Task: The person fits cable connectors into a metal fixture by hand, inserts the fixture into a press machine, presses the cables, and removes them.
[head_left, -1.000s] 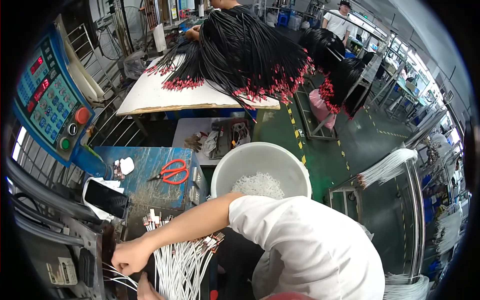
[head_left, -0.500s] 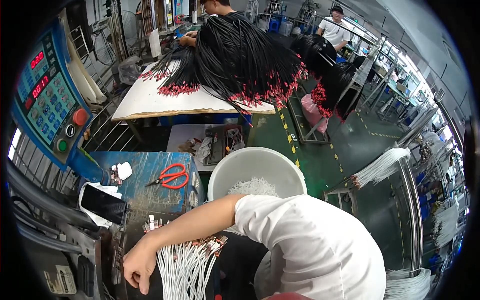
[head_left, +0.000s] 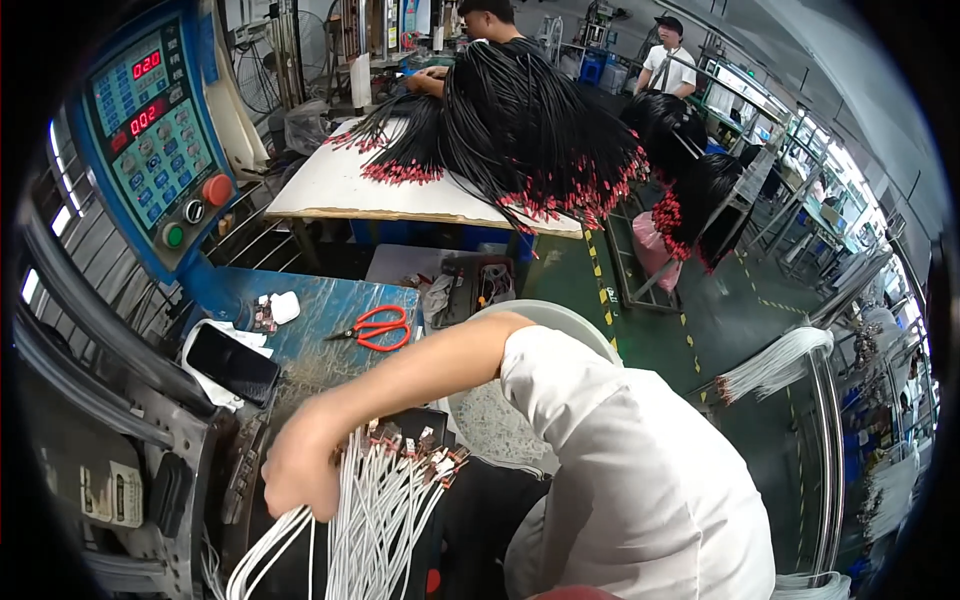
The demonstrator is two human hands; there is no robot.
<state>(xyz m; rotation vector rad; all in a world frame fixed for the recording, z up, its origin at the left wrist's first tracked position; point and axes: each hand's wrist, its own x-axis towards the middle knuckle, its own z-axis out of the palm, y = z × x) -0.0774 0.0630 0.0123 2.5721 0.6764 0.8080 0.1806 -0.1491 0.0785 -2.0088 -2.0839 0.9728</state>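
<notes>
My right hand [head_left: 305, 465], reaching in from the right across the picture, is closed around a few white cables [head_left: 268, 555] that hang in a bend below the fist. Beside it lies a thick bundle of white cables [head_left: 375, 520] on a dark surface. Small connectors [head_left: 440, 462] with white and reddish-brown parts sit at the bundle's far end. Its fingers are partly blurred, and the ends of the held cables are hidden. My left hand does not show.
On the blue worktop [head_left: 330, 290] lie red-handled scissors [head_left: 372, 328] and a phone [head_left: 233, 366]. A control panel [head_left: 150, 140] stands left. A pale tub [head_left: 580, 322] is behind my arm. Black cables [head_left: 530, 130] cover a table where a person [head_left: 487, 20] works.
My right hand has closed on a few white cables, which now hang below it. The view has shifted, and my sleeve now covers more of the tub.
</notes>
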